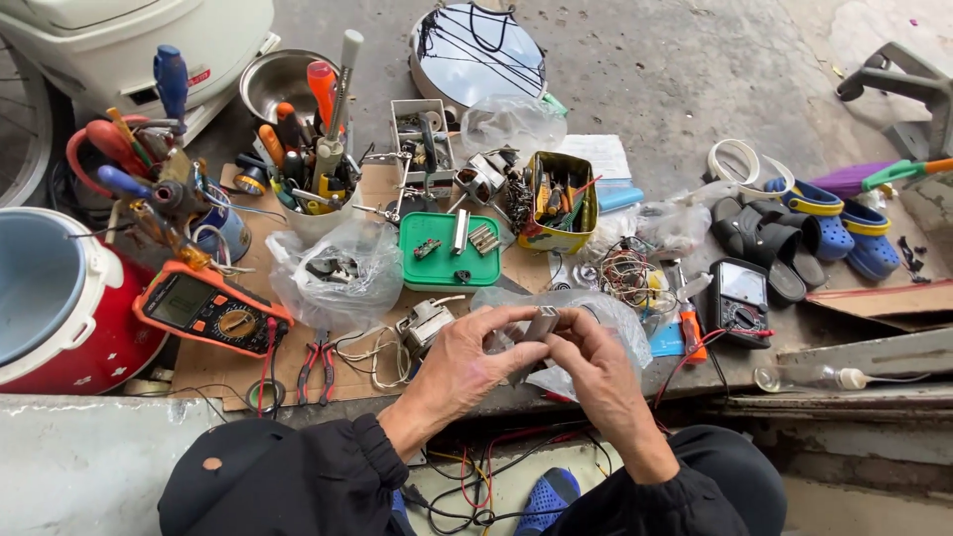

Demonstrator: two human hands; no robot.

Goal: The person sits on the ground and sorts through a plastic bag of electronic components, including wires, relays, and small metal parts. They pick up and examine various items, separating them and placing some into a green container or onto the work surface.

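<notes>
Both hands, left (465, 359) and right (594, 365), pinching small grey metal block (541, 323) above clear plastic bag (606, 313); clutter close ahead.

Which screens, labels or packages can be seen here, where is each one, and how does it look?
Orange multimeter: left on the cardboard, grey screen, round dial.
Black multimeter: right of the hands, pale screen.
Yellow tin: centre, rectangular, open, holding tools.
Clear plastic bag: beside the green tray, crumpled.

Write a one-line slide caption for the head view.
Left hand and right hand hold a small grey metal part above a cluttered repair floor with an orange multimeter and green tray.
</notes>
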